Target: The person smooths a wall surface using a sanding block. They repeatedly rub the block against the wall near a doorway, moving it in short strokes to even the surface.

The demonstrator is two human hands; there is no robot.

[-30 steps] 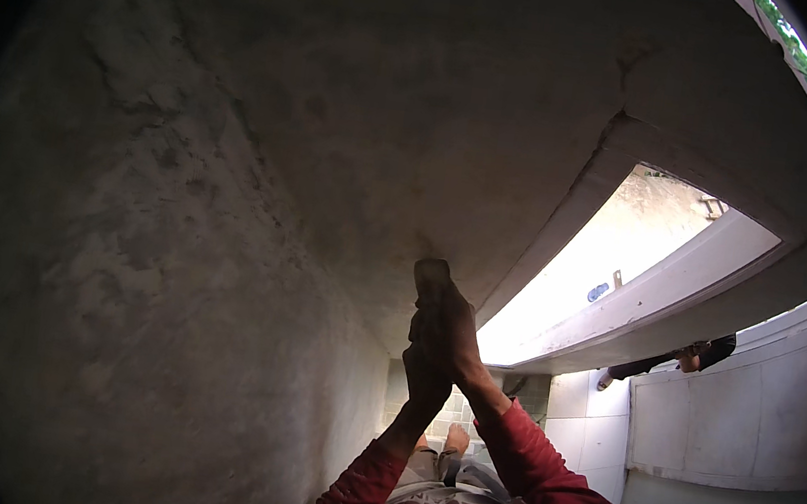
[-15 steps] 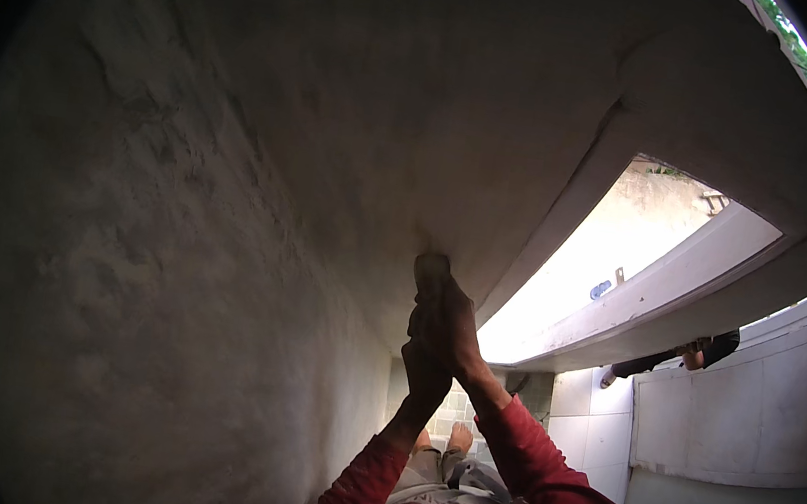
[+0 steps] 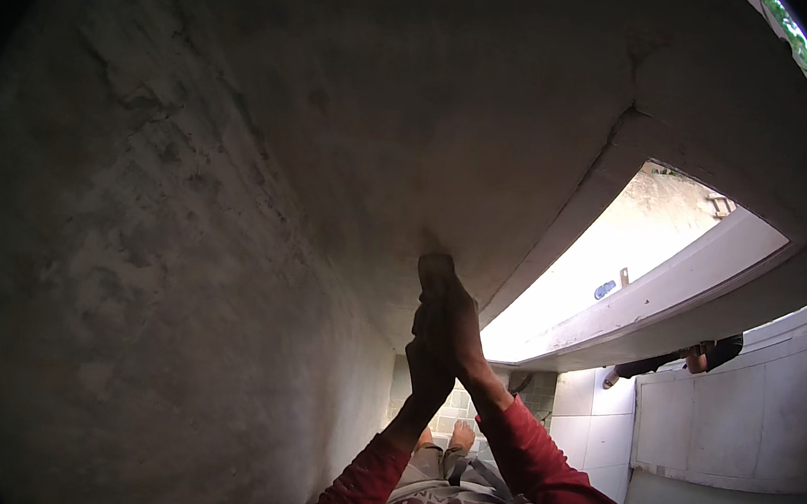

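Both my hands are together in front of me at a grey plastered wall (image 3: 372, 97). My right hand (image 3: 456, 327) is closed, its fingers wrapped forward and upward. Tucked against it from the left and slightly below, my left hand (image 3: 427, 368) is closed too. At their upper end a small blunt, dark brownish block-like thing (image 3: 436, 269) meets the wall surface. Shade hides its kind and most of the fingers. Red sleeves cover both forearms.
A rough, patchy wall (image 3: 116, 297) runs close along my left. On the right is a bright window opening (image 3: 560, 286) with a pale sill (image 3: 666, 289). Beyond it a person in dark clothes (image 3: 657, 364) is partly visible. My bare feet (image 3: 463, 435) stand below on tiles.
The view has shifted very slightly, with the window opening a little farther right. My hands stay joined at nearly the same spot on the wall.
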